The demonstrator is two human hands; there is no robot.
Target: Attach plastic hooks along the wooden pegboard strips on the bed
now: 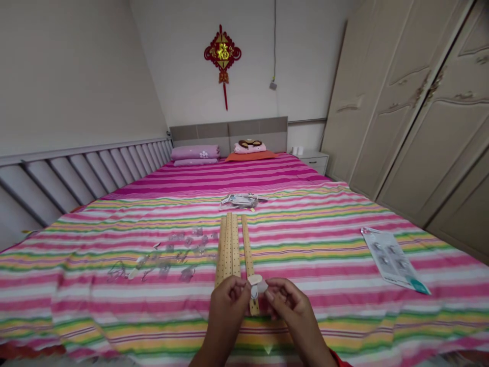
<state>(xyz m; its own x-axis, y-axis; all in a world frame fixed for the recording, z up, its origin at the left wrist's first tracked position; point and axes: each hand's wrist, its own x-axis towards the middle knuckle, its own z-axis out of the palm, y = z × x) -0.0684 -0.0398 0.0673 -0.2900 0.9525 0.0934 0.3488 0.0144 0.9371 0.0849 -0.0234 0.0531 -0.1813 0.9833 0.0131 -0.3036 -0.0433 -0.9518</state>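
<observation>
My left hand is closed in a pinch on a small hook with a whitish backing piece at its top. Close beside it on the right, my right hand pinches a small translucent piece, which looks like clear film. Both hands are over the near end of a single wooden strip with rows of holes. To its left, several more such strips lie side by side, their near ends partly behind my left hand. Clear hooks and metal bits are scattered farther left on the striped cloth.
A striped cloth covers the bed. A blister pack of hooks lies at the right, and plastic packaging beyond the strips. Folded bedding is at the headboard. A rail runs along the left side; wardrobes stand right.
</observation>
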